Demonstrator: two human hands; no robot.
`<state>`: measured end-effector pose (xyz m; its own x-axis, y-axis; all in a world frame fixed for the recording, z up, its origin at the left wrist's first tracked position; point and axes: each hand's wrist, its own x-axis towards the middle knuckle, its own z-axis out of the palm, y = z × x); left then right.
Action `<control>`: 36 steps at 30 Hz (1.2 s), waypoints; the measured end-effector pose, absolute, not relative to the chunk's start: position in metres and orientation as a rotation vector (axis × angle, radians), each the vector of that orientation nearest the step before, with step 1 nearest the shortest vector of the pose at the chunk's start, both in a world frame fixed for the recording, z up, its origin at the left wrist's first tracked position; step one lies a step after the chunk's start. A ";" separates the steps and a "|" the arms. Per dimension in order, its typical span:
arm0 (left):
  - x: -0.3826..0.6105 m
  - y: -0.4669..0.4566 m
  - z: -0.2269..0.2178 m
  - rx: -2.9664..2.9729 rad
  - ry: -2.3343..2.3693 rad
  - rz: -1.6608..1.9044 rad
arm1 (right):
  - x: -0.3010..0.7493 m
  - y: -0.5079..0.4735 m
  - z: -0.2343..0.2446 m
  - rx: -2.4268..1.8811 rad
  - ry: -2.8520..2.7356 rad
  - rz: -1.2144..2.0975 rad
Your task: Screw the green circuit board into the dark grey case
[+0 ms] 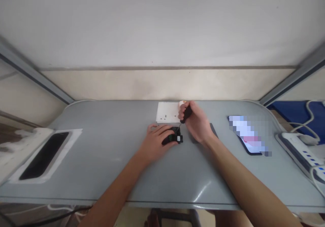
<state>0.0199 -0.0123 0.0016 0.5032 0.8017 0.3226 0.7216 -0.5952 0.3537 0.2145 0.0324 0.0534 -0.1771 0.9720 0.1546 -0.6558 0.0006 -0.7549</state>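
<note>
My left hand (159, 139) is closed around a small black device (179, 139) with a green circuit patch and a white label, steadying it on the grey table. In my right hand (196, 120) is a screwdriver (187, 114), its dark handle wrapped by the fingers. The thin shaft slants down to the left, and its tip meets the device; whether it sits in a screw is too small to tell. Just behind the device lies a white paper sheet (167, 110) with several tiny dark screws on it. A dark flat piece (213, 129) is partly hidden under my right wrist.
A lit phone (247, 135) lies to the right, its screen partly blurred out. At the far right is a white power strip (302, 152) with cables. On the left a black phone-shaped panel (44, 156) rests on white paper. A wall (162, 84) borders the table's back.
</note>
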 end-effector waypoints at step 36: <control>0.020 -0.013 0.000 2.596 1.318 0.696 | 0.213 0.036 0.046 -0.580 -0.938 1.448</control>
